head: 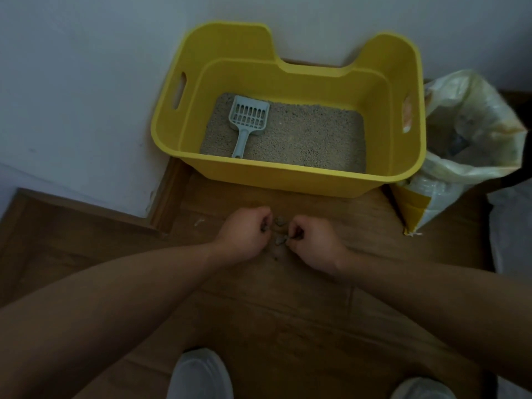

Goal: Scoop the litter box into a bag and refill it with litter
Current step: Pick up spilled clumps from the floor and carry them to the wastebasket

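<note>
The left hand and right hand are curling over the near floor, each pinching grey clumps, seemingly gathering spills. Beyond, the scoop is lying idle inside the yellow litter box, and the bag is slumping open at its right.

Litter box: smooth yellow plastic, slight sheen. Litter: coarse, granular, matt. Scoop: grey plastic. Floor: wood-grain boards. Bag: crinkled, glossy.

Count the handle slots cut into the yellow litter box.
2. The left slot is in the left wall of the litter box; the right slot is in its right wall, next to the bag. None shows in the other walls.
</note>
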A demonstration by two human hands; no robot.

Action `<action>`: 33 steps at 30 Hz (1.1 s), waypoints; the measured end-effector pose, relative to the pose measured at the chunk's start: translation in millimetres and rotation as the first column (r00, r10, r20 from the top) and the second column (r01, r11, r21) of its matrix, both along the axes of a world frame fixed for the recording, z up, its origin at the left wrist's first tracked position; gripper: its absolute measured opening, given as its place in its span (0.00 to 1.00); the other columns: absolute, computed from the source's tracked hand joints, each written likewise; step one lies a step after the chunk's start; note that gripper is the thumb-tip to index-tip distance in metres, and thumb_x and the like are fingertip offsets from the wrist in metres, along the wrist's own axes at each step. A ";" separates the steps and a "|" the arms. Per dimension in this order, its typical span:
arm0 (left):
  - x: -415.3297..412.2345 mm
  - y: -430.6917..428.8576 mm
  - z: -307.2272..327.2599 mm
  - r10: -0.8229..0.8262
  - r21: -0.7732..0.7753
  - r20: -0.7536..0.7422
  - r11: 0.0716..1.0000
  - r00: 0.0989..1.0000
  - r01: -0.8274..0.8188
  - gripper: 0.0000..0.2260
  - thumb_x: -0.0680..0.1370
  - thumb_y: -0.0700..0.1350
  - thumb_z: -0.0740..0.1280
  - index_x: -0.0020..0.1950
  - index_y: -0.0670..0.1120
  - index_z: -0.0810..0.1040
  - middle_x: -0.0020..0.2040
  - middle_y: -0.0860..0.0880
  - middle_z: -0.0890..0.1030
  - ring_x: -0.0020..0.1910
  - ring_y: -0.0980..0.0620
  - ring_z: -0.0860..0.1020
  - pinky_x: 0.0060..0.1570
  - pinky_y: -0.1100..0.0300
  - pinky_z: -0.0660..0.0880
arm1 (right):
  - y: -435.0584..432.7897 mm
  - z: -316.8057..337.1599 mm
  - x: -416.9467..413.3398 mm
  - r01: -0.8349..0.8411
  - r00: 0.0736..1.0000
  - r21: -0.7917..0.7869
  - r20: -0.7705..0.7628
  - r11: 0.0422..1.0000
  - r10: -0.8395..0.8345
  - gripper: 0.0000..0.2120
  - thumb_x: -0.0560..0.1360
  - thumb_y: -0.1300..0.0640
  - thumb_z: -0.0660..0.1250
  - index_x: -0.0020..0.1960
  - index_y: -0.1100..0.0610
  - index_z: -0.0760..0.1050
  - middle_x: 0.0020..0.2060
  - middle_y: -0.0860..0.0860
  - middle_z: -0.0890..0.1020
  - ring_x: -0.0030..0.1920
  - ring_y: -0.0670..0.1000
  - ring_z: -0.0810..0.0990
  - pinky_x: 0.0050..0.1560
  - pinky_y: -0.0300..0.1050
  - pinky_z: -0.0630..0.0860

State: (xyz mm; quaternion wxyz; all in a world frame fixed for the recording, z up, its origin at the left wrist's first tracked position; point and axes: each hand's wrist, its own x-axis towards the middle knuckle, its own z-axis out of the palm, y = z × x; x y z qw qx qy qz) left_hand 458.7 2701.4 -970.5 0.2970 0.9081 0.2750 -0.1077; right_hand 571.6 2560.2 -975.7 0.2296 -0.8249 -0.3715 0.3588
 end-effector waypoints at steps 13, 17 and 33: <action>10.0 2.3 -8.7 -0.107 0.071 -0.049 0.991 0.993 0.110 0.22 0.77 0.49 0.69 0.72 0.54 0.73 0.65 0.51 0.80 0.63 0.47 0.78 0.61 0.53 0.75 | -2.4 -4.4 -4.7 -0.141 0.989 0.019 -0.031 0.990 0.142 0.18 0.77 0.61 0.65 0.64 0.47 0.79 0.63 0.48 0.80 0.63 0.50 0.77 0.64 0.41 0.70; 15.4 3.4 -9.3 -0.162 0.080 -0.066 0.983 0.985 0.167 0.20 0.78 0.50 0.67 0.71 0.54 0.74 0.65 0.50 0.80 0.63 0.47 0.77 0.61 0.53 0.75 | 1.0 -11.5 -4.1 -0.141 0.990 0.018 -0.014 0.990 0.141 0.14 0.78 0.60 0.65 0.60 0.49 0.81 0.59 0.49 0.82 0.59 0.51 0.78 0.60 0.42 0.73; 19.9 2.9 -14.0 -0.088 0.062 -0.070 0.994 0.994 0.092 0.06 0.75 0.47 0.68 0.49 0.48 0.81 0.46 0.47 0.84 0.48 0.43 0.81 0.45 0.49 0.77 | 13.6 -22.4 -9.0 -0.126 0.992 -0.025 0.026 0.992 0.127 0.06 0.73 0.54 0.72 0.50 0.52 0.83 0.50 0.51 0.83 0.51 0.52 0.79 0.51 0.46 0.75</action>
